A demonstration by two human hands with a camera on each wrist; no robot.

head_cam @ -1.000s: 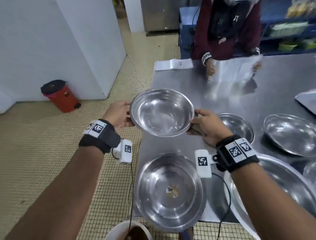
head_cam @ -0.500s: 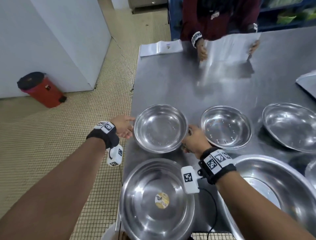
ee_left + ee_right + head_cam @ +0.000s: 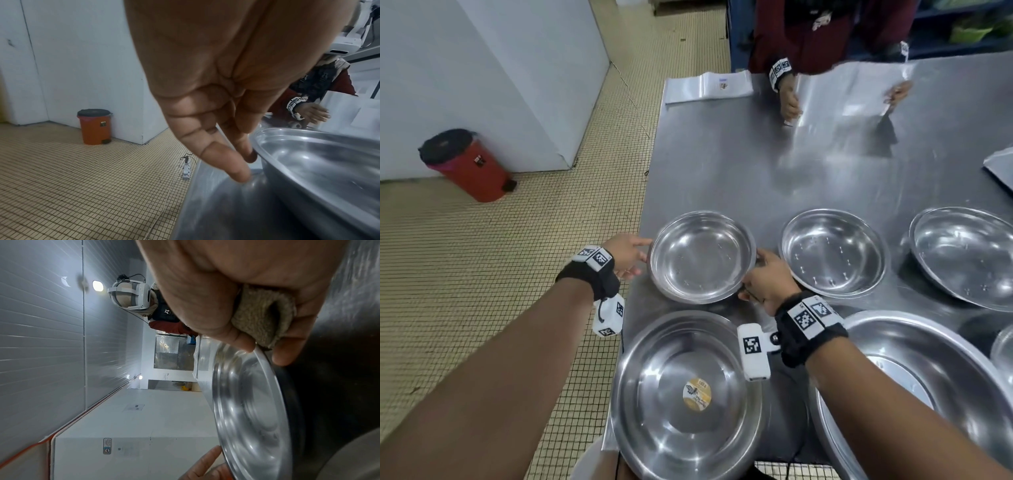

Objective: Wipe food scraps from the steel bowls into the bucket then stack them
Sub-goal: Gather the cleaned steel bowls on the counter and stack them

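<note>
A small steel bowl (image 3: 702,257) (image 3: 320,162) (image 3: 248,410) sits upright on the steel table (image 3: 722,164), near its left edge. My left hand (image 3: 630,255) (image 3: 242,162) is beside the bowl's left rim, fingers straight, their tips touching the rim and the table. My right hand (image 3: 763,281) (image 3: 265,352) is at the right rim and grips a folded beige cloth (image 3: 265,316). Its thumb lies on the rim, with a finger under it. A larger bowl (image 3: 685,394) with a round sticker stands nearer me. Below it a white bucket rim (image 3: 585,462) peeks out.
Right of the small bowl stand another small bowl (image 3: 832,253), a wider bowl (image 3: 965,257) and a big basin (image 3: 928,394). Across the table a person handles a clear plastic bag (image 3: 849,92). A red pedal bin (image 3: 469,164) stands on the tiled floor by the wall.
The small bowl came down from the air onto the table. My left hand let go of its rim and now only touches it with straight fingers.
</note>
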